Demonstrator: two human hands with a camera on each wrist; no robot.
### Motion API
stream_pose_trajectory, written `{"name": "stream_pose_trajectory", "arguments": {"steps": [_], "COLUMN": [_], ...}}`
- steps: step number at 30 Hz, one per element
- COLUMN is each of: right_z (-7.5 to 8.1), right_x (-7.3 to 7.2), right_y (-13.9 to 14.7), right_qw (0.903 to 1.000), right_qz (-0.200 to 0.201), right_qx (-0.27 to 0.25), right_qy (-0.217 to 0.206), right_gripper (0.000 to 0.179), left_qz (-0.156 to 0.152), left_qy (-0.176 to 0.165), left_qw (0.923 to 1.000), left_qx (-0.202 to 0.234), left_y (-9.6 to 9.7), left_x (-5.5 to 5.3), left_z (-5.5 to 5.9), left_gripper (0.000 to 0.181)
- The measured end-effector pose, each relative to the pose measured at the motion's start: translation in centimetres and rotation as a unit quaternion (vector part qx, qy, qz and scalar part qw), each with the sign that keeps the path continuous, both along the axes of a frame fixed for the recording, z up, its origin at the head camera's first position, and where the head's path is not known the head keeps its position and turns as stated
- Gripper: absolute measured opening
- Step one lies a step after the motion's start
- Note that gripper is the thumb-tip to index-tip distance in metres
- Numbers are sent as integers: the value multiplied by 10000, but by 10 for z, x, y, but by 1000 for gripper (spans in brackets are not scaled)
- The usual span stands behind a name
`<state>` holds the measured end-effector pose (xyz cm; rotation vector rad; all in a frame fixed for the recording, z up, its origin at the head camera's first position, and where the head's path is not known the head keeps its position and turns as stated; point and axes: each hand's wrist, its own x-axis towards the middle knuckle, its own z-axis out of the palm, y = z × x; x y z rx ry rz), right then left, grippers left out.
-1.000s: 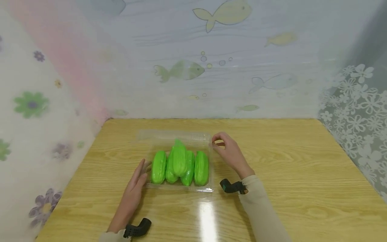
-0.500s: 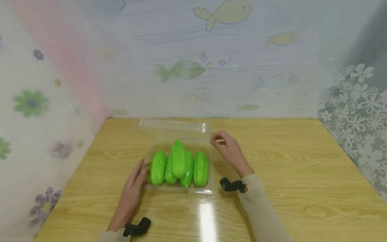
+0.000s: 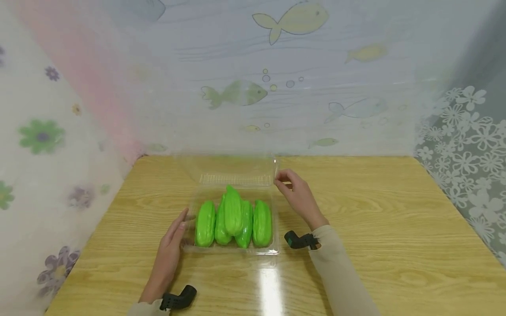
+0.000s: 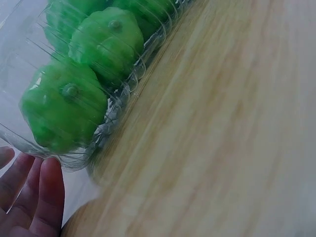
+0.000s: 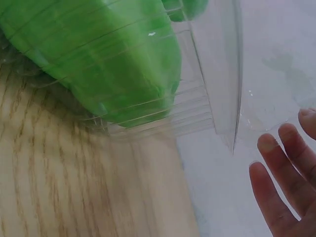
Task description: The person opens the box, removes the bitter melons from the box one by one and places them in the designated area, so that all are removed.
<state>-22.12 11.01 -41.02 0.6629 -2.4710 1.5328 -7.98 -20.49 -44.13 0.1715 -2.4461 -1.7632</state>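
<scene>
A clear plastic clamshell box (image 3: 272, 250) lies on the table with several bright green, ribbed, cucumber-shaped pieces (image 3: 205, 224) in its base. One green piece (image 3: 233, 213) rests on top of the others. The box's transparent lid (image 3: 237, 166) stands raised at the far side. My left hand (image 3: 169, 245) lies along the box's left side, fingers straight; in the left wrist view its fingertips (image 4: 49, 168) are at the box's corner. With thumb and forefinger, my right hand (image 3: 298, 193) pinches the lid's right edge. The right wrist view shows its other fingers (image 5: 281, 173) spread apart.
The wood-grain table (image 3: 379, 237) reaches back to a wall (image 3: 221, 57) painted with fish. A flowered wall (image 3: 59, 184) borders it on the left and a flower-patterned panel (image 3: 470, 140) on the right. Each wrist bears a black camera mount (image 3: 302, 240).
The lid has changed its tilt, its ribbed side now showing low near the box's far edge. The box base has slid slightly toward me. Both hands have shifted only a little.
</scene>
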Motion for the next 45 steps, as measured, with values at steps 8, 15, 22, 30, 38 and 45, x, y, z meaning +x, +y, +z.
{"name": "stream_pose_trajectory", "arguments": {"steps": [8,15,22,30,38,45], "right_z": [5,26,-1,-9,-13,-21], "right_x": [-5,9,-10,-14,-13,-16], "right_y": [-2,-6,-4,-7,-6,-9], "right_qw": [9990,9992,9990,9983,9990,9984], "right_qz": [191,203,110,-39,-152,-289], "right_qx": [-372,-341,-337,-565,-408,-486], "right_qy": [-132,-89,-261,-107,-94,-99], "right_gripper": [21,14,24,24,30,33], "left_qz": [180,402,566,578,662,580], "left_qy": [-94,-246,-228,-243,-114,-163], "left_qw": [9998,9987,9981,9979,9975,9971], "left_qx": [27,170,92,159,229,455], "left_y": [0,2,1,1,5,5], "left_x": [-1,0,1,-1,1,5], "left_z": [0,0,-1,-2,-4,1], "left_gripper": [45,45,43,42,40,36]}}
